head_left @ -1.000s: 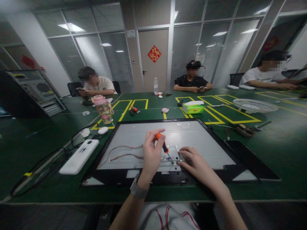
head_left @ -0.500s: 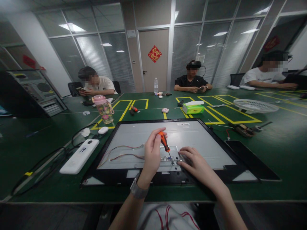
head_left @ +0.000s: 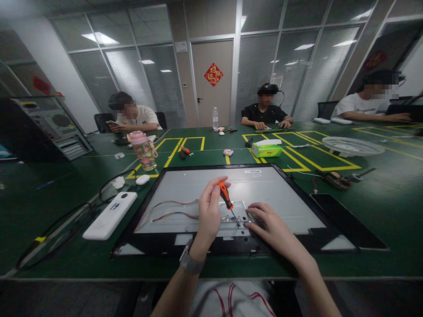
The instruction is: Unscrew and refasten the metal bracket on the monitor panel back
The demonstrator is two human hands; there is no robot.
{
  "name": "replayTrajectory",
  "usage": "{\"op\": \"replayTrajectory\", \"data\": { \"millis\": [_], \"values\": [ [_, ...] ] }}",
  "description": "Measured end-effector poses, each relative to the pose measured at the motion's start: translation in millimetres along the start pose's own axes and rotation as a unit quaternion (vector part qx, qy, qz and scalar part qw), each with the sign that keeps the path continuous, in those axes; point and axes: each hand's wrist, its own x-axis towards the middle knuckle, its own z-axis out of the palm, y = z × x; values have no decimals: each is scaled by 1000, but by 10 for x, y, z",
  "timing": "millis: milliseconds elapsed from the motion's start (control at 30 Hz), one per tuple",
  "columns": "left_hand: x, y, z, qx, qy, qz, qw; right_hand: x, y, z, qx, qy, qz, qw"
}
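Observation:
A monitor panel [head_left: 264,189] lies face down on the green table, its grey metal back up inside a black frame. My left hand [head_left: 209,212] is closed around an orange-and-black screwdriver [head_left: 226,196], whose tip meets a small circuit board [head_left: 231,218] near the panel's lower edge. My right hand [head_left: 269,224] rests on the panel just right of the board, fingers spread and pressing down. Thin red and white wires [head_left: 172,210] run left from the board across the metal.
A white power brick [head_left: 110,215] with black cables lies left of the panel; a pink-lidded bottle [head_left: 142,150] stands behind it. A green tissue box [head_left: 266,149], a white fan grille [head_left: 353,145] and small parts lie farther back. Three people sit at the far side.
The screwdriver handle has shifted slightly in my left fingers, tilting more upright over the board. My right hand has stayed put. The person in black opposite has laid both hands on the table.

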Motion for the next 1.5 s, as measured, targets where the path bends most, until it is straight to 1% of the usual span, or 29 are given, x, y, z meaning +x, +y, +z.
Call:
{"op": "replayTrajectory", "data": {
  "millis": [133, 200, 267, 400, 500, 633, 733, 800, 900, 967, 1167, 1333, 1500],
  "values": [
    [7, 29, 5, 30, 10, 38, 999, 3, -6, 0, -4, 0, 0, 1000],
    [7, 40, 4, 34, 13, 45, 998, 3, -10, -3, -5, -1, 1, 1000],
    [5, 39, 0, 35, 11, 40, 999, 2, -14, -7, -5, -1, 2, 1000],
    [1, 10, -10, 12, 2, 5, 1000, 1, -6, -6, -5, -3, -1, 1000],
    [0, 1, -5, -1, -4, -9, 1000, 1, 2, 0, -6, -1, -1, 1000],
    [7, 17, 10, 9, -3, 13, 1000, 0, -12, -6, -6, -2, 1, 1000],
    [13, 28, 9, 19, 9, 30, 999, -1, -30, -17, -4, -3, 4, 1000],
    [13, 30, -1, 19, 12, 31, 999, -1, -37, -21, -3, -3, 5, 1000],
    [8, 27, -13, 15, 0, 24, 1000, -1, -33, -20, -2, -4, 4, 1000],
    [6, 19, -14, 29, -2, 24, 999, 0, -24, -13, -3, -6, 3, 1000],
    [2, -24, -3, 91, 40, 60, 993, -5, 2, 4, -5, 1, 0, 1000],
    [-17, -22, 2, 96, 24, 77, 992, -8, -5, -3, -3, -1, -2, 1000],
    [-13, -36, 7, 125, 57, 112, 984, -1, -20, -5, -2, -2, 1, 1000]
  ]
}}
